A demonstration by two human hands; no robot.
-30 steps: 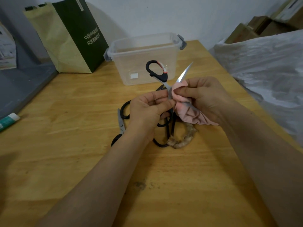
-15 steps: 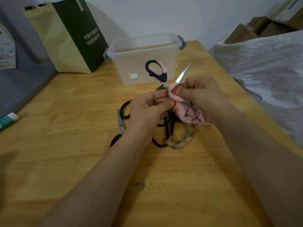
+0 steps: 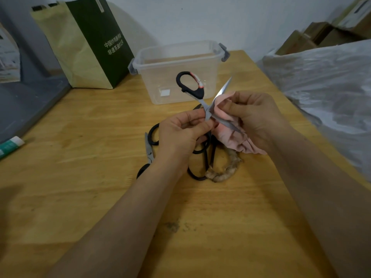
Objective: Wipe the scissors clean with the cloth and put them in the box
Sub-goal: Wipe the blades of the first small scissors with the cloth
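- Slid the pink cloth (image 3: 230, 125) further up the blade since a second ago.
- Wooden table (image 3: 80, 177); clear box (image 3: 176, 71) by the white wall.
- Open scissors (image 3: 202, 101) held just before the box: left hand (image 3: 180, 135) pinching the pivot, right hand (image 3: 255, 117) gripping cloth around one blade.

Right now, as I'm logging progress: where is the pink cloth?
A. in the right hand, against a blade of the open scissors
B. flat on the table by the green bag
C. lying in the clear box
A: the right hand presses the pink cloth against a blade of the open scissors.
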